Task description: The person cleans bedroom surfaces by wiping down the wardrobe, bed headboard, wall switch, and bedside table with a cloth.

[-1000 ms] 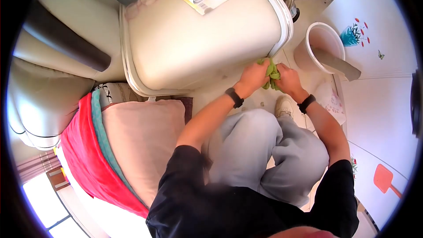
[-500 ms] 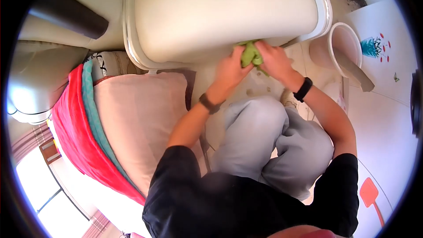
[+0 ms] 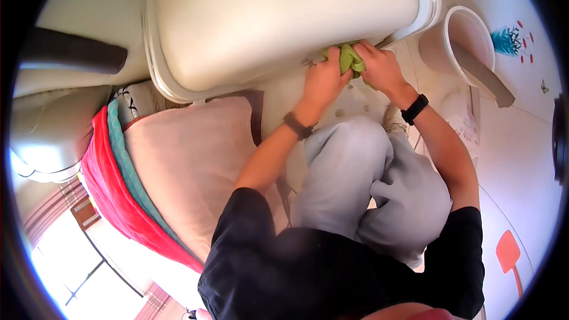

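Observation:
A crumpled green cloth point(image 3: 354, 59) is bunched between my two hands, close to the lower edge of a large cream-coloured cabinet-like body point(image 3: 284, 18). My left hand point(image 3: 325, 82) grips the cloth from the left, with its thumb up along it. From the other side my right hand point(image 3: 382, 70) has its fingers closed round the cloth. A brown band sits on my left wrist and a black one on my right. Below the hands are my bent knees point(image 3: 349, 148) in grey trousers. Part of the cloth is hidden by my fingers.
At the right stands a pale bucket point(image 3: 435, 47) with a grey-brown strip point(image 3: 486, 83) over its rim. An orange fly swatter point(image 3: 508, 252) is at the lower right. To the left lies a bed with a peach cover point(image 3: 184, 148) and a red blanket point(image 3: 112, 189).
The view has shifted a little, so the cream body sits further up and left. Both hands still grip the cloth, with their hold slightly altered.

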A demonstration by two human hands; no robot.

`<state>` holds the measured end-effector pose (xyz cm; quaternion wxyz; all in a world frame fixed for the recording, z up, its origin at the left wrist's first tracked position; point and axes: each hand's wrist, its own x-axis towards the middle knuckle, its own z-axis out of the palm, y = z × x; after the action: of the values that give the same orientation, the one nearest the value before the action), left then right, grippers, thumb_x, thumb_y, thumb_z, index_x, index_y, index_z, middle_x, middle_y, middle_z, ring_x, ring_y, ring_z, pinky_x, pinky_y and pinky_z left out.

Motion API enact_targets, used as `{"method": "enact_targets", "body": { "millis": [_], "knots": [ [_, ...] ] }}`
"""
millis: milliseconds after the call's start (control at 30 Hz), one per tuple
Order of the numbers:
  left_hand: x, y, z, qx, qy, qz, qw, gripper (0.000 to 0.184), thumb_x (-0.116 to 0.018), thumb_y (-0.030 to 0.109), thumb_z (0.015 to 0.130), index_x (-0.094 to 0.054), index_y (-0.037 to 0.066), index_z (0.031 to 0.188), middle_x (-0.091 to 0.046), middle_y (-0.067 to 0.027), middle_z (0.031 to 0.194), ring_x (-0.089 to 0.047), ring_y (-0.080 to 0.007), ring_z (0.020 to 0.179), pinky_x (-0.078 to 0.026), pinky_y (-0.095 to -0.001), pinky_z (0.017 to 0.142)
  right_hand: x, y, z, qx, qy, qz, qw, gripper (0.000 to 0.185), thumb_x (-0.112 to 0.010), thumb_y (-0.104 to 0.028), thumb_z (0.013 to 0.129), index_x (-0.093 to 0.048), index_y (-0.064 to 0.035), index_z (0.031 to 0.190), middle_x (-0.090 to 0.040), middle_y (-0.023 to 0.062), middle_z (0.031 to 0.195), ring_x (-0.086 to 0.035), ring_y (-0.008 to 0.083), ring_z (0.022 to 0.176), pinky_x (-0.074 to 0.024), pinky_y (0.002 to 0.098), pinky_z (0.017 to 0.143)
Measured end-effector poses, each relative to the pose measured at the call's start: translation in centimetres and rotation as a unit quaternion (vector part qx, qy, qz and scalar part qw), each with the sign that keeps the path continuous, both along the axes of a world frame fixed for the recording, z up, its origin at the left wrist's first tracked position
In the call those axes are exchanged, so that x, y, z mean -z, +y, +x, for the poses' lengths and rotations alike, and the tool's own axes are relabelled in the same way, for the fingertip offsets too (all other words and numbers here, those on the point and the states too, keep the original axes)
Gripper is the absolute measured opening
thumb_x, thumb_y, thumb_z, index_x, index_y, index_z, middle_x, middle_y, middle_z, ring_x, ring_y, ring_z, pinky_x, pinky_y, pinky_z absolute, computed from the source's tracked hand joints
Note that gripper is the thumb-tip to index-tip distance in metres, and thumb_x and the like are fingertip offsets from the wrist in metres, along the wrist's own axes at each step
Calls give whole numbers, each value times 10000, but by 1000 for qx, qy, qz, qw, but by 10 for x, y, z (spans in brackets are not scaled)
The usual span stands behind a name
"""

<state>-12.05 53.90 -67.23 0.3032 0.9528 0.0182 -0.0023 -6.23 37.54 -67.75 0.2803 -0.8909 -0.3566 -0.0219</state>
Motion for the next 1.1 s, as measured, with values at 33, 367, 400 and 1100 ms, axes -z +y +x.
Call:
{"method": "enact_targets", "body": {
  "millis": [33,367,400,1100],
  "knots": [
    [-3,-4,3,17,-25,11,999,444,-748,271,780,-508,53,1084,-647,-180,695,-637,-379,606,-516,-446,541,-1,-5,-1,26,-3,22,999,421,-705,-16,657,-540,-63,1042,-616,98,1012,-642,346,787,-532,415,641],
    [-33,-81,44,160,-290,-21,943,644,-792,264,716,-520,179,1294,-656,-54,746,-632,-266,586,-481,-368,476,-14,-69,-7,238,-92,245,935,487,-737,35,690,-568,-68,1135,-590,128,1024,-605,339,896,-500,391,750],
    [-28,-86,47,165,-297,-17,940,635,-790,267,721,-522,180,1290,-653,-54,740,-627,-266,579,-479,-369,475,-12,-71,-6,243,-87,246,934,478,-734,32,698,-568,-66,1135,-588,124,1031,-603,340,899,-499,391,757],
    [-139,17,-20,-22,-168,80,982,558,-799,219,740,-523,95,1209,-658,-100,733,-648,-265,582,-521,-351,534,-99,17,7,-47,-157,247,955,558,-749,-8,659,-615,-94,1194,-588,77,1027,-620,264,832,-535,339,681]
  ]
}}
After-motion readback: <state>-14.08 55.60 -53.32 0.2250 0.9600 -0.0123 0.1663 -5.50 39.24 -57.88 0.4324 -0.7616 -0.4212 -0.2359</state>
